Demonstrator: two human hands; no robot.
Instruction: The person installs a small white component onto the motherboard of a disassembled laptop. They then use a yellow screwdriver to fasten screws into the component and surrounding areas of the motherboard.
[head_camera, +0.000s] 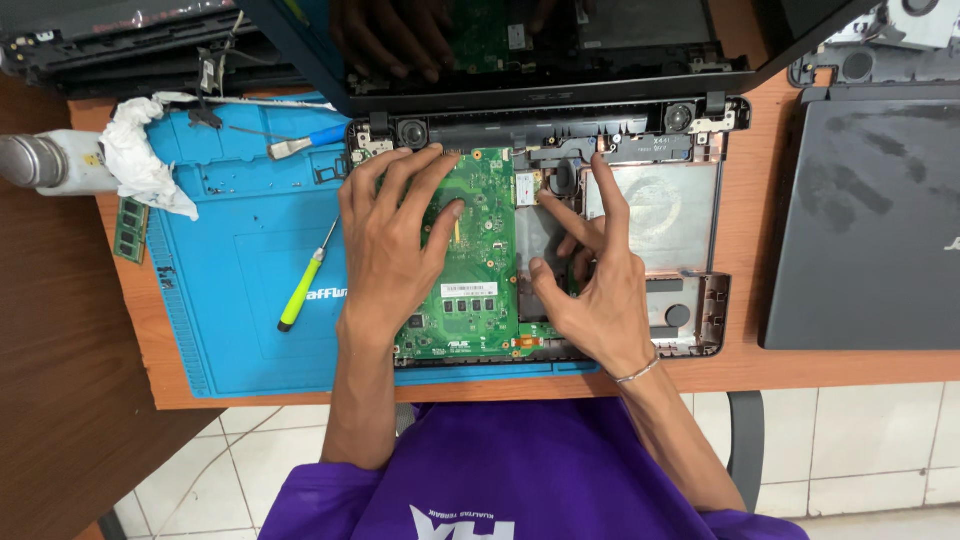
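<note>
On the brown worktop (860, 368), over a white tiled floor (870, 440), both hands lie with open grip, holding nothing: left hand (385, 250) and right hand (595, 285) on the green circuit board (480, 240).

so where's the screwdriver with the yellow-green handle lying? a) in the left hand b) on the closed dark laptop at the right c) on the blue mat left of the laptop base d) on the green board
c: the screwdriver lies on the blue mat, left of the left hand, which rests on the green board.
</note>
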